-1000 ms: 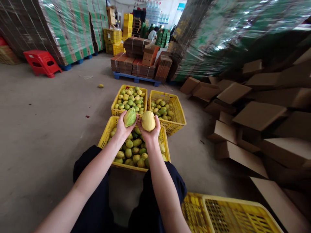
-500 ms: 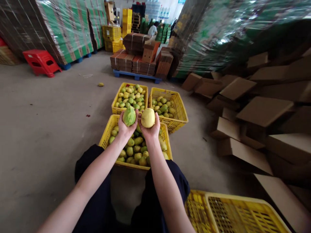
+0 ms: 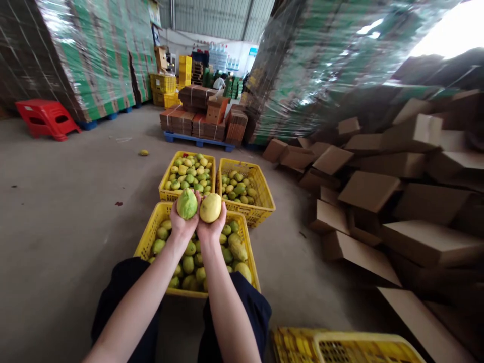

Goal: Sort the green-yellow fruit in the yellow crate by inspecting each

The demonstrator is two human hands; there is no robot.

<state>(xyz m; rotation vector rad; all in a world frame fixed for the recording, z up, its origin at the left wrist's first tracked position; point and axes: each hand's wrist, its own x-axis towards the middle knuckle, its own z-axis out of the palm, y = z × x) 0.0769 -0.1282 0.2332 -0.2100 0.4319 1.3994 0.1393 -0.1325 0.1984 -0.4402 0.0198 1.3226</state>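
Note:
My left hand (image 3: 182, 229) is cupped under a green, bumpy, lemon-like fruit (image 3: 187, 203). Beside it, my right hand (image 3: 212, 230) cradles a smoother pale yellow fruit (image 3: 210, 207) with a small dark mark on its left side. The two hands touch or nearly touch, palms up, above the near yellow crate (image 3: 145, 241), which holds many green and yellow fruits (image 3: 188, 264). Beyond them stand a far left crate (image 3: 162, 194) filled with similar fruits and a far right crate (image 3: 266, 194) with a lower layer. My forearms hide part of the near crate.
Another yellow crate (image 3: 321, 337) is at the lower right. Loose cardboard boxes (image 3: 370, 191) pile up on the right. Flattened cartons lie on a blue pallet (image 3: 198, 142) ahead. A red stool (image 3: 47, 118) and a stray fruit (image 3: 143, 153) are on the floor at left.
The view has tilted up and shifted right, so things appear lower and farther left. Both hands still hold the same fruits, and the yellow fruit is turned slightly.

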